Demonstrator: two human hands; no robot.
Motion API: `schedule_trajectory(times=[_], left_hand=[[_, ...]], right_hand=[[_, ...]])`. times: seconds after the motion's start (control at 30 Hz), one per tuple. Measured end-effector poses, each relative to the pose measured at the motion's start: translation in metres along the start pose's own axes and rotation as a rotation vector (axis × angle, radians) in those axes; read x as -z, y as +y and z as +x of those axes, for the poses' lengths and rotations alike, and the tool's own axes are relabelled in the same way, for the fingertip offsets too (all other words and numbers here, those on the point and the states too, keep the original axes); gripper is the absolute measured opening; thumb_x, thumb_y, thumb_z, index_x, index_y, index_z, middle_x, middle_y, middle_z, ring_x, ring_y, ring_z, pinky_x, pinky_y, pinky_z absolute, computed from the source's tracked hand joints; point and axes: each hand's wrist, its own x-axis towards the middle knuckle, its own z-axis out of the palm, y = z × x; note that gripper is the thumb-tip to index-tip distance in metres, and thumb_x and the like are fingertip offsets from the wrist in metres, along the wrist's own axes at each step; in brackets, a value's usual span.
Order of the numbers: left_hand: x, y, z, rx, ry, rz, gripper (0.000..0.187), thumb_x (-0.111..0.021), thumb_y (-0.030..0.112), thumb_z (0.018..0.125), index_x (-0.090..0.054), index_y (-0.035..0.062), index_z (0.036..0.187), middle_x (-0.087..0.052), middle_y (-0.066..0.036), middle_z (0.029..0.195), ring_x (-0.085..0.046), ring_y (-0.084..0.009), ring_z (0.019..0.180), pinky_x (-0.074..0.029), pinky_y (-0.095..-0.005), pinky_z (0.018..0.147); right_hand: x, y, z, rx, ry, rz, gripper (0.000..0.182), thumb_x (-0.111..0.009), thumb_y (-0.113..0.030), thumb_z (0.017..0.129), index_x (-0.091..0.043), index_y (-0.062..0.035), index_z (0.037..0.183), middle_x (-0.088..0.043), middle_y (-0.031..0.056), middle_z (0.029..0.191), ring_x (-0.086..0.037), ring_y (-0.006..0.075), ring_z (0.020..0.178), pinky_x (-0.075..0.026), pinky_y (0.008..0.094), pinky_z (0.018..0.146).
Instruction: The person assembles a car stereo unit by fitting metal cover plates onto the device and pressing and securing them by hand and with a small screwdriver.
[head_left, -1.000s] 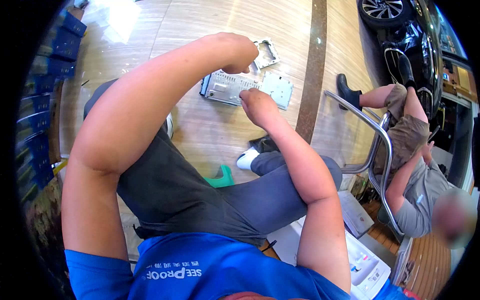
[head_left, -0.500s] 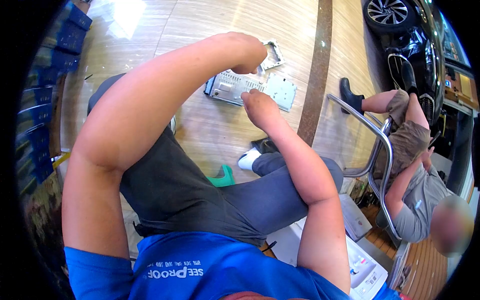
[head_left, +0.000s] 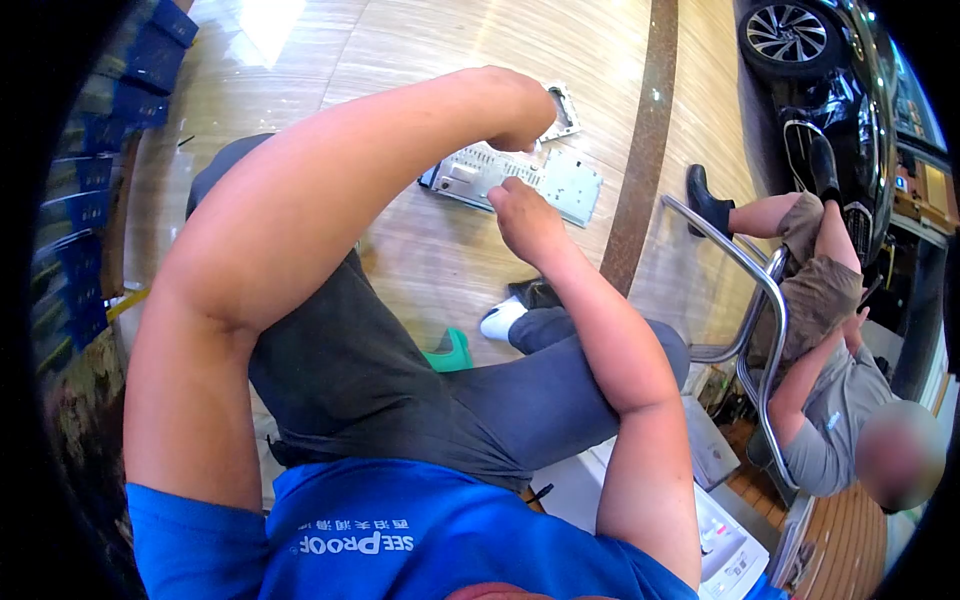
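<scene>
On the floor lies a flat silver metal unit (head_left: pixel 462 178) with rows of slots and a dark left end; a flat plate (head_left: pixel 574 188) with holes forms its right part. My left hand (head_left: pixel 522 112) is curled over the unit's far edge, its fingertips pointing down and largely hidden. My right hand (head_left: pixel 527 222) is at the near edge, thumb and fingers pressed together against the metal. Whatever either hand pinches is too small to make out. A pale rectangular frame (head_left: pixel 566 112) with an open middle lies just beyond my left hand.
Blue boxes (head_left: pixel 135 110) are stacked at the left. A green object (head_left: pixel 455 352) and a white-socked foot (head_left: pixel 502 320) are near my legs. At the right, a person (head_left: pixel 840 400) sits on a metal-framed chair (head_left: pixel 775 290) beside a black car (head_left: pixel 825 110).
The whole view has shifted slightly, so the unit and frame appear a little farther right. Both hands remain at the unit, with only slight movement of the fingers.
</scene>
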Motion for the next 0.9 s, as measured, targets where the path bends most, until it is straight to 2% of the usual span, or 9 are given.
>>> schedule_trajectory(times=[0.07, 0.13, 0.37, 0.57, 0.73, 0.9], left_hand=[[0.0013, 0.0004, -0.0022, -0.005, -0.003, -0.001, 0.029, -0.068, 0.029, 0.091, -0.074, 0.0066, 0.109, -0.071, -0.013, 0.112, -0.066, -0.0318, 0.106, -0.053, -0.0434, 0.087], [0.0025, 0.0003, -0.0038, -0.047, -0.010, 0.001, 0.031, -0.068, 0.025, 0.091, -0.067, 0.0021, 0.112, -0.069, -0.020, 0.107, -0.066, -0.0355, 0.104, -0.052, -0.0458, 0.087], [0.0012, 0.0002, -0.0029, -0.068, -0.002, 0.014, 0.032, -0.069, 0.026, 0.090, -0.067, 0.0021, 0.111, -0.070, -0.019, 0.107, -0.066, -0.0351, 0.104, -0.053, -0.0455, 0.087], [-0.0009, 0.0020, -0.0023, -0.051, 0.003, 0.024, 0.032, -0.069, 0.027, 0.090, -0.068, 0.0039, 0.112, -0.070, -0.018, 0.107, -0.066, -0.0348, 0.105, -0.053, -0.0451, 0.087], [-0.0005, 0.0014, -0.0020, -0.057, -0.012, 0.016, 0.032, -0.069, 0.028, 0.090, -0.067, 0.0046, 0.113, -0.070, -0.017, 0.109, -0.066, -0.0345, 0.106, -0.053, -0.0452, 0.088], [-0.0013, 0.0012, -0.0014, -0.060, -0.009, 0.017, 0.031, -0.069, 0.027, 0.090, -0.068, 0.0042, 0.112, -0.070, -0.018, 0.109, -0.066, -0.0341, 0.106, -0.053, -0.0453, 0.088]], right_hand=[[-0.0025, 0.0012, 0.0005, 0.037, 0.031, 0.028, 0.010, -0.051, -0.005, 0.088, -0.057, -0.0031, 0.096, -0.059, 0.0206, 0.096, -0.064, 0.0380, 0.089, -0.053, 0.0488, 0.074], [-0.0036, 0.0015, 0.0014, -0.005, 0.033, 0.055, 0.009, -0.050, -0.005, 0.088, -0.055, -0.0029, 0.096, -0.059, 0.0208, 0.095, -0.064, 0.0385, 0.089, -0.052, 0.0486, 0.075], [-0.0042, 0.0012, 0.0026, -0.067, 0.018, 0.079, 0.011, -0.050, -0.004, 0.088, -0.055, -0.0030, 0.098, -0.059, 0.0205, 0.095, -0.063, 0.0393, 0.090, -0.052, 0.0486, 0.075], [-0.0092, 0.0060, 0.0007, 0.071, 0.106, 0.161, 0.014, -0.050, -0.003, 0.087, -0.054, -0.0026, 0.100, -0.059, 0.0207, 0.095, -0.063, 0.0404, 0.090, -0.052, 0.0490, 0.076], [-0.0046, 0.0013, 0.0014, -0.064, 0.083, 0.143, 0.014, -0.050, -0.005, 0.089, -0.052, -0.0033, 0.102, -0.059, 0.0218, 0.094, -0.063, 0.0412, 0.089, -0.052, 0.0498, 0.076], [-0.0025, 0.0004, 0.0010, -0.074, 0.077, 0.142, 0.013, -0.049, -0.006, 0.089, -0.051, -0.0035, 0.102, -0.060, 0.0220, 0.094, -0.063, 0.0410, 0.088, -0.052, 0.0499, 0.076]])
